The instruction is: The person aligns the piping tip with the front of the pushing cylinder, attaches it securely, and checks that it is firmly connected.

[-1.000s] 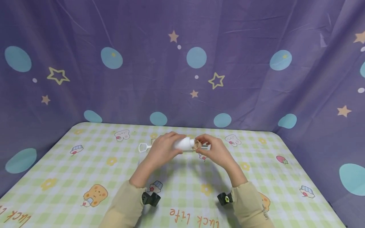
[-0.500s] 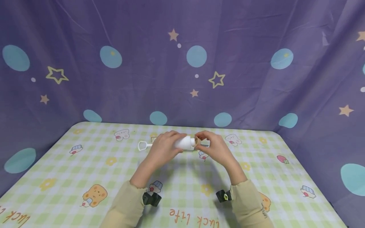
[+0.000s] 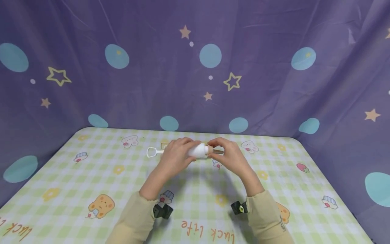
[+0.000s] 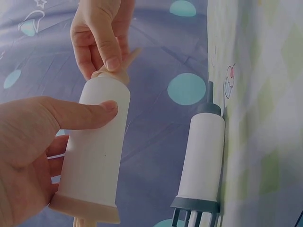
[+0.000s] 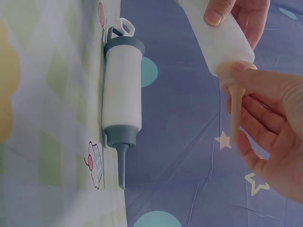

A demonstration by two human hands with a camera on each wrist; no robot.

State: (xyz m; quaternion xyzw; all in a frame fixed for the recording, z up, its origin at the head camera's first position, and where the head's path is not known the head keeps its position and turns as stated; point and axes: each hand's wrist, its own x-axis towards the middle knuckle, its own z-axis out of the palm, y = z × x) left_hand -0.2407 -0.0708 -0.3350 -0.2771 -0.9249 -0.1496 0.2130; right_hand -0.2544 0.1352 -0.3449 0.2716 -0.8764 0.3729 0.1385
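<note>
My left hand (image 3: 176, 156) grips the white barrel (image 3: 197, 151) of a large plastic syringe, thumb across its side. At the barrel's front end, my right hand (image 3: 229, 155) pinches a beige nozzle cap (image 5: 231, 73) between thumb and fingers. The cap sits at the barrel's neck, its long thin spout (image 5: 235, 113) pointing away from the barrel; whether it is threaded on cannot be told. A beige collar (image 4: 85, 208) rings the barrel's other end. Close by, a second syringe (image 4: 202, 156) with a white barrel and grey-blue ends lies on the table, mostly hidden in the head view.
The second syringe's white loop handle (image 3: 151, 152) sticks out left of my left hand. Beneath is a table with a green-and-white checked cloth (image 3: 128, 189) printed with cartoons. A purple curtain (image 3: 146, 84) with stars and blue ovals hangs behind it.
The nozzle cap has moved left against the barrel's neck, which was visible apart from it before. The spout now shows between my right fingers. My left hand has kept its grip.
</note>
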